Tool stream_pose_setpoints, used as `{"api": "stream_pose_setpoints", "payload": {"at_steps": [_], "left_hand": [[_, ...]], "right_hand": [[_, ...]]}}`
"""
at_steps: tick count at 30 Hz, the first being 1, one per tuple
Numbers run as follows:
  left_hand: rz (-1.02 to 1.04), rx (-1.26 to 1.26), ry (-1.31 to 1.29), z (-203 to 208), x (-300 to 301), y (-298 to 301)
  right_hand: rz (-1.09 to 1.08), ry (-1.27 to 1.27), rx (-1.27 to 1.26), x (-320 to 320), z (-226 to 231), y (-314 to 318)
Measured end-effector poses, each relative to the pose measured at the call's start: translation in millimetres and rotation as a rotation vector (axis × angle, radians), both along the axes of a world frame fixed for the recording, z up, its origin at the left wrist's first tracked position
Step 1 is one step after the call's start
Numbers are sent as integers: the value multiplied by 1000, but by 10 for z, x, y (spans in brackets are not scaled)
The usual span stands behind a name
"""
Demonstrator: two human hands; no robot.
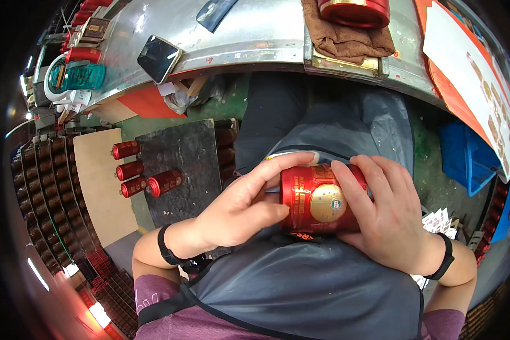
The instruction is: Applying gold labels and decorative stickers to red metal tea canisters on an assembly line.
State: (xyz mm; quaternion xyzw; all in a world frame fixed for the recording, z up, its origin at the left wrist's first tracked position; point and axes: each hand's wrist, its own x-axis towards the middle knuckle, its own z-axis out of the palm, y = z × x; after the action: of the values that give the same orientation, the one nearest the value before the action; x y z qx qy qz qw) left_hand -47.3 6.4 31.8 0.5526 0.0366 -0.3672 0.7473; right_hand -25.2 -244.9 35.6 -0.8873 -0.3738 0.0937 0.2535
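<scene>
A red cylindrical bottle (301,199) with gold markings and a round gold label lies sideways across my lap, over the grey apron (323,277). My left hand (238,204) grips its left end, thumb on the near side and forefinger stretched along the far edge. At the other end, my right hand (382,212) is wrapped over the bottle with fingers curved on its upper surface. That end is hidden under the right hand. Both wrists wear black bands.
A metal workbench (255,34) runs along the far side, carrying a phone (159,58), a brown cloth (345,42) and a red container (357,11). Several red bottles (165,182) lie on a black board (181,141) to the left. A blue crate (464,158) stands right.
</scene>
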Motion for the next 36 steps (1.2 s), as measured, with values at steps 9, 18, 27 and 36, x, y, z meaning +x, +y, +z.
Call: {"api": "stream_pose_setpoints", "payload": {"at_steps": [9, 18, 27, 36], "left_hand": [[-55, 105, -39, 45, -19, 25], [9, -15, 102, -14, 35, 41], [-43, 117, 53, 99, 53, 10], [-153, 173, -142, 15, 40, 59]], "right_hand": [[9, 66, -13, 17, 3, 8], [0, 22, -23, -12, -2, 8], [11, 68, -15, 12, 7, 2], [5, 109, 4, 66, -1, -7]]}}
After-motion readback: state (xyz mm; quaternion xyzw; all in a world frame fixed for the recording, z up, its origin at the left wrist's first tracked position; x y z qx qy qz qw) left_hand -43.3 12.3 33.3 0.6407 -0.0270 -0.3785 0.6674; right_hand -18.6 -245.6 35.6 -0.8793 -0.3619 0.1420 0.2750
